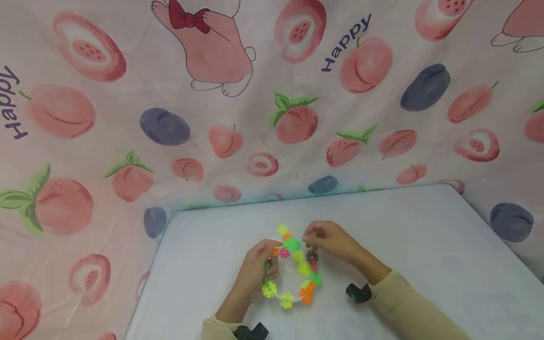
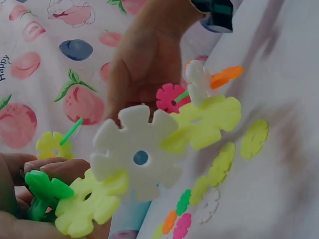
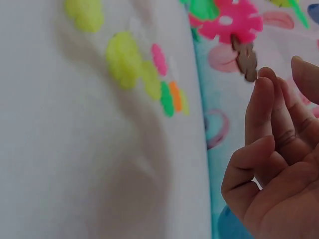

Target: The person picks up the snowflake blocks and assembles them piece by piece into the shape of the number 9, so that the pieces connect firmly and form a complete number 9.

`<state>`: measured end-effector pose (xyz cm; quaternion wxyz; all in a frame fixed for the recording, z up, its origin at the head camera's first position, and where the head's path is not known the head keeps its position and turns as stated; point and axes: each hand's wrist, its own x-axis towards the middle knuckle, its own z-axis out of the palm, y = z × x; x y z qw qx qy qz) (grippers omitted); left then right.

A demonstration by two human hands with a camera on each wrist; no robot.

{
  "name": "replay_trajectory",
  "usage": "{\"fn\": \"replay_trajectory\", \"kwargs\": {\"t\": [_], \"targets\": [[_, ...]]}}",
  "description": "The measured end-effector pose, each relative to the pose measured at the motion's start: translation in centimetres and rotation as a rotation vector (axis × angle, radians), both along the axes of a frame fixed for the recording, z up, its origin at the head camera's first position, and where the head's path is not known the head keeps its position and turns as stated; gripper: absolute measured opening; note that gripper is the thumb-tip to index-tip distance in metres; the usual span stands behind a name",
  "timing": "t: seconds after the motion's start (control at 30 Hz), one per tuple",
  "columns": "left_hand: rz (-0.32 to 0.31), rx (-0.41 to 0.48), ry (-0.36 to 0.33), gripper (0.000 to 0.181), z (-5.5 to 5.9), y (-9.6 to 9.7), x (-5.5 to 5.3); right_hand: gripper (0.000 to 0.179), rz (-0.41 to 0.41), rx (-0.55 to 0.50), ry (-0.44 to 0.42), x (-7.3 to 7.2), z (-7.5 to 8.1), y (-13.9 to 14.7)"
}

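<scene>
A chain of interlocking plastic flower discs in yellow, white, orange, green and other colours hangs in a loop from my left hand, whose fingers grip one end. Up close in the left wrist view, the fingers and thumb close around a green flower disc, with yellow and white discs linked beyond it. My right hand is raised by the other end. In the right wrist view its fingertips are right at a brown flower disc, bent loosely with the thumb held apart. A pink disc joins the brown one.
Loose flower discs lie on the white table behind the chain, among them a pink disc, a green disc and a yellow disc. A fruit-print cloth hangs along the table's back edge and sides.
</scene>
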<state>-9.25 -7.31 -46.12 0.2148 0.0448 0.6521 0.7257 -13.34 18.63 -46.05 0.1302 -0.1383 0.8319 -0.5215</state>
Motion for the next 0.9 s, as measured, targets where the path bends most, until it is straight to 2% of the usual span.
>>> {"fn": "replay_trajectory", "kwargs": {"t": [0.13,0.27,0.33,0.5,0.6,0.73,0.9], "targets": [[0.016,0.017,-0.006,0.043,0.0,-0.1,-0.1,0.02,-0.024,0.055,-0.033,-0.6,-1.5,0.6],[0.037,0.039,-0.022,0.041,0.1,-0.2,-0.1,0.012,-0.033,0.13,-0.082,-0.9,-2.9,1.0],[0.049,0.064,-0.036,0.039,0.2,-0.2,-0.1,0.009,-0.026,0.183,-0.078,-1.0,-3.3,1.1],[0.084,0.128,-0.064,0.033,0.6,-0.2,-0.1,0.009,0.025,0.289,0.023,-1.0,-3.7,1.2],[0.113,0.111,-0.055,0.031,0.7,-0.2,-0.1,0.019,0.079,0.326,0.093,-0.9,-3.6,0.9],[0.148,0.075,-0.039,0.026,0.7,-0.3,-0.2,0.017,0.177,0.368,0.178,-0.5,-3.5,0.2],[0.145,0.059,-0.032,0.027,0.6,-0.4,-0.3,0.028,0.289,0.359,0.242,-0.2,-3.3,-0.3]]}}
